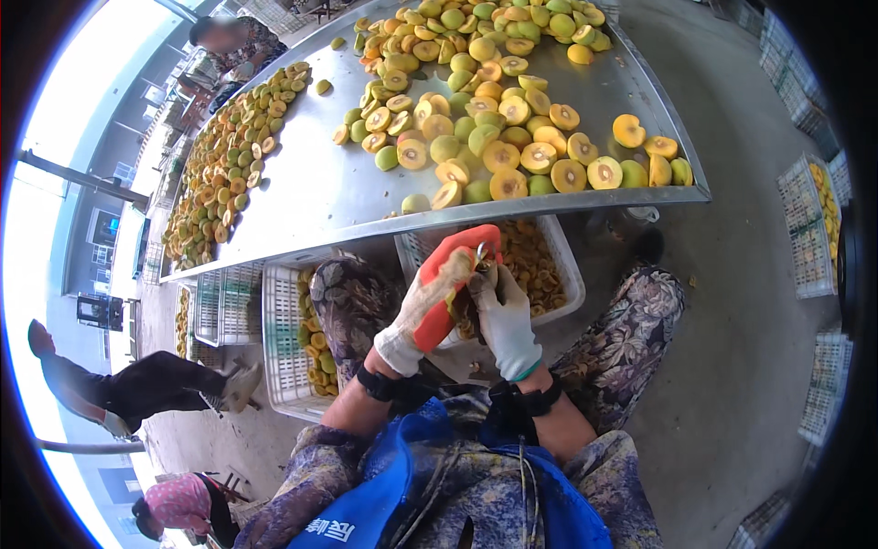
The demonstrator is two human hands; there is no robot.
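My left hand (441, 291), in a white glove with orange-red coating, is closed and raised just past the table's near edge. My right hand (505, 322), in a white glove with a green cuff edge, is closed against it, fingers pinched together. Between the fingertips a small shiny metal piece (482, 255) shows; which hand grips it, and what else they hold, is hidden. Beyond the hands, many halved yellow-green stone fruits (508, 183), pits showing in several, lie on the metal table (311, 197). Below the hands stands a white crate (574, 284) of brownish-orange fruit pieces.
Another white crate (274, 361) with fruit is by my left knee. A second fruit pile (224, 174) covers the table's left side, where a person (242, 50) sits. One person walks (128, 389) at left; another (183, 503) is lower left. Stacked crates (809, 229) line the right.
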